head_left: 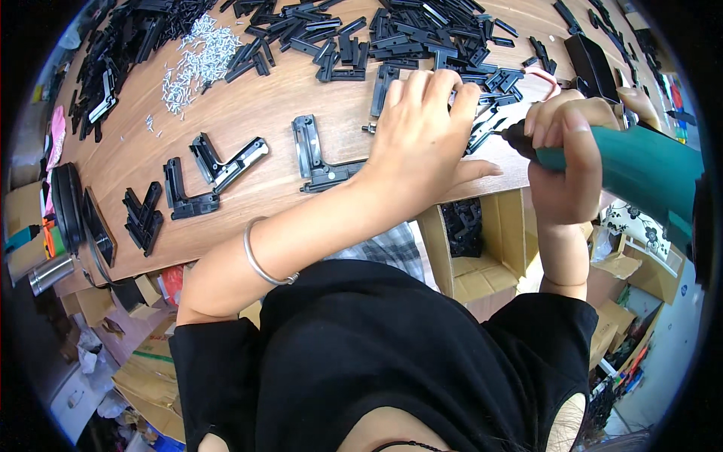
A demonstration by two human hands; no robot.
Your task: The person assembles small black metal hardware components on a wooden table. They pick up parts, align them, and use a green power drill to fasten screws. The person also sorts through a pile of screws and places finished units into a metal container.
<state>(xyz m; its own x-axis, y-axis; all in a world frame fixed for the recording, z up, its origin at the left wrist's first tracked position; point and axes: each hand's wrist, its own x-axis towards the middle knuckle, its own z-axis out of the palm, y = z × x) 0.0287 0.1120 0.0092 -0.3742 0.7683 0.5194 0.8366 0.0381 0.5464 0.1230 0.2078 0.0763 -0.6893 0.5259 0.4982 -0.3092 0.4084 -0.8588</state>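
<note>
I have the green electric screwdriver (633, 166) in the right hand (568, 154), with the fingers wrapped firmly round its front. Its bit points left at a black part (479, 137), which lies on the table (256, 124) just off the screwdriver's nose; I cannot tell whether the bit touches it. The left hand (425, 124) is spread palm down just left of the screwdriver's tip, fingers bent and thumb held away from them. It covers whatever is beneath, so I cannot tell if it is gripping anything. Farther left of the screwdriver I see an L-shaped black piece (307, 147), with more like it beyond. Past the screwdriver's tip, on the far side of the table, is a heap of black pieces (422, 34), and well to its left, a pile of silver screws (203, 60). Nearer the person than the screwdriver, below the table edge, a cardboard box (508, 226) holds black pieces.
</note>
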